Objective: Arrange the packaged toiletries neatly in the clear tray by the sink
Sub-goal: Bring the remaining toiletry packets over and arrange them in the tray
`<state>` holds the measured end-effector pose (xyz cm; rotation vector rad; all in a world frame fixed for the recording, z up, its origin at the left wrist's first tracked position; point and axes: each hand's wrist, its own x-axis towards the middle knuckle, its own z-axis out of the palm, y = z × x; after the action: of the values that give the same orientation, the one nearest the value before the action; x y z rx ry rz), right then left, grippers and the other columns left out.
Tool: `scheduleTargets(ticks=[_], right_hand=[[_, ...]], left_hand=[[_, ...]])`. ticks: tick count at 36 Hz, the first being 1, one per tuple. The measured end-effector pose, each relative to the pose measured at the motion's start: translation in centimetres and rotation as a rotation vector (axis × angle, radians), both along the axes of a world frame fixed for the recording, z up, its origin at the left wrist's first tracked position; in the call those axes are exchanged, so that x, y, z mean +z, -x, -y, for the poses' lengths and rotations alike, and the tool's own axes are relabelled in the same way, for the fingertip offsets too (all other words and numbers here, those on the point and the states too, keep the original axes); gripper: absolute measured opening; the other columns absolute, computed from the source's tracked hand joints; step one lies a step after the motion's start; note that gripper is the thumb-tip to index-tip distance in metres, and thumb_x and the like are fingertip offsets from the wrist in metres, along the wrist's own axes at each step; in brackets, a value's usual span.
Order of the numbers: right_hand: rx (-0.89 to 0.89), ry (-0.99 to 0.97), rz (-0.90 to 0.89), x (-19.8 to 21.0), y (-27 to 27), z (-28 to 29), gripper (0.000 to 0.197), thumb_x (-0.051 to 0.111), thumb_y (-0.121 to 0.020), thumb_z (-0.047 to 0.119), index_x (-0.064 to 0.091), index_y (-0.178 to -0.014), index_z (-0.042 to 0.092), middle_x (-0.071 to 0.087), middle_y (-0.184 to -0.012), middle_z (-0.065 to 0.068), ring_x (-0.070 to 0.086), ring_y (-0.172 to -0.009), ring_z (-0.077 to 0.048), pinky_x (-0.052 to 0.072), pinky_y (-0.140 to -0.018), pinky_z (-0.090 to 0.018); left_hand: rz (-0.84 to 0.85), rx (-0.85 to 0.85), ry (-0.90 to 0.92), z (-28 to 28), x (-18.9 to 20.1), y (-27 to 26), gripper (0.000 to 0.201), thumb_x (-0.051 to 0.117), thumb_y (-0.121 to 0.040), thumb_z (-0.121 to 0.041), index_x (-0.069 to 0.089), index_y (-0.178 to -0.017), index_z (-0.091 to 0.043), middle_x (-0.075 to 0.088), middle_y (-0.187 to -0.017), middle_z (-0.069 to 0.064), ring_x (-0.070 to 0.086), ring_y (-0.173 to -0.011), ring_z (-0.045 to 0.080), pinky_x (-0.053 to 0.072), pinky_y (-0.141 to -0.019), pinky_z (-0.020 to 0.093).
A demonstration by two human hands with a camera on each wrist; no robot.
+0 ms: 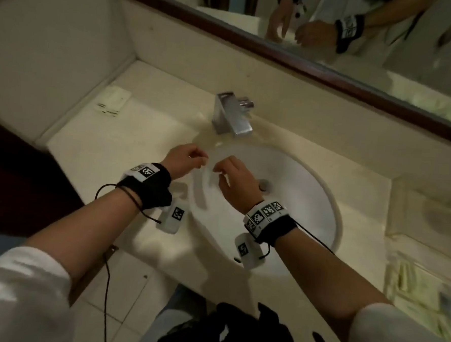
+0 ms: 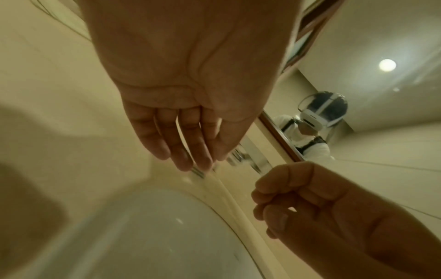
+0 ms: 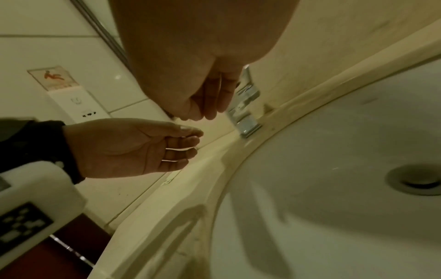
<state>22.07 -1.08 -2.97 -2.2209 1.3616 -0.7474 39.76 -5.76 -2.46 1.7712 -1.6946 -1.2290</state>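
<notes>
We've got both hands over the sink [image 1: 320,203], left hand [image 1: 184,160] and right hand [image 1: 235,182] loosely curled and empty, clear tray [image 1: 398,263] with packets off right on the bench [image 1: 94,147].

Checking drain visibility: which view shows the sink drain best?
Right wrist: the sink drain is large and unobstructed at its right edge. In head it is small, beside the right hand. Left wrist shows only basin wall, no drain.

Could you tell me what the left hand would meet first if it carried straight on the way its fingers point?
Probably the faucet: the left hand points roughly toward it over the sink rim, though depth is unclear.
</notes>
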Motion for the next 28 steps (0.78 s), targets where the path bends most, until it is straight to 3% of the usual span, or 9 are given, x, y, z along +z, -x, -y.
scheduleTargets(ticks=[3,6,10,15,20,28], right_hand=[[0.022,-0.038,-0.008,-0.4,-4.7,2.4,0.022,0.054,-0.078,-0.003,0.063,-0.095,0.007,0.06,-0.097,-0.009,0.058,-0.087,-0.027,0.05,-0.072,-0.039],[0.056,-0.084,-0.027,-0.6,-8.7,4.9,0.024,0.053,-0.078,-0.002,0.061,-0.098,0.007,0.059,-0.101,-0.01,0.057,-0.09,-0.027,0.049,-0.075,-0.04],[0.098,-0.128,-0.061,-0.8,-13.2,8.5,0.024,0.052,-0.08,-0.001,0.059,-0.103,0.006,0.057,-0.105,-0.011,0.056,-0.095,-0.028,0.048,-0.08,-0.039],[0.114,-0.203,-0.122,-0.7,-17.6,13.5,0.027,0.053,-0.085,0.003,0.056,-0.111,0.006,0.053,-0.114,-0.012,0.052,-0.103,-0.025,0.04,-0.083,-0.028],[0.102,-0.256,-0.2,-1.4,-21.1,18.3,0.029,0.053,-0.086,0.008,0.053,-0.115,0.008,0.05,-0.117,-0.011,0.05,-0.107,-0.027,0.041,-0.088,-0.033],[0.036,-0.327,-0.277,-2.8,-24.0,23.4,0.04,0.058,-0.086,0.017,0.047,-0.124,0.011,0.045,-0.13,-0.011,0.049,-0.116,-0.029,0.043,-0.097,-0.037]], left_hand=[[0.077,0.121,0.033,1.8,-0.5,-5.1,0.02,0.063,-0.087,-0.019,0.066,-0.103,-0.008,0.067,-0.092,0.005,0.063,-0.078,0.015,0.044,-0.074,0.023],[0.163,0.223,0.086,3.6,-1.1,-9.5,0.02,0.06,-0.089,-0.018,0.065,-0.106,-0.009,0.067,-0.109,0.006,0.061,-0.101,0.023,0.043,-0.089,0.027],[0.205,0.417,0.107,5.9,-2.4,-14.7,0.023,0.059,-0.088,-0.015,0.064,-0.109,-0.009,0.064,-0.115,0.011,0.061,-0.105,0.026,0.043,-0.092,0.029],[0.225,0.619,0.113,8.5,-3.8,-19.2,0.026,0.057,-0.084,-0.016,0.064,-0.109,-0.012,0.057,-0.119,0.019,0.058,-0.106,0.034,0.048,-0.094,0.037],[0.256,0.658,0.089,10.6,-4.3,-21.2,0.031,0.056,-0.087,-0.014,0.059,-0.118,-0.012,0.042,-0.131,0.021,0.048,-0.117,0.038,0.042,-0.102,0.039],[0.36,0.634,0.073,12.6,-5.2,-21.2,0.037,0.057,-0.089,-0.028,0.052,-0.125,-0.018,0.04,-0.135,0.016,0.038,-0.124,0.035,0.039,-0.102,0.041]])
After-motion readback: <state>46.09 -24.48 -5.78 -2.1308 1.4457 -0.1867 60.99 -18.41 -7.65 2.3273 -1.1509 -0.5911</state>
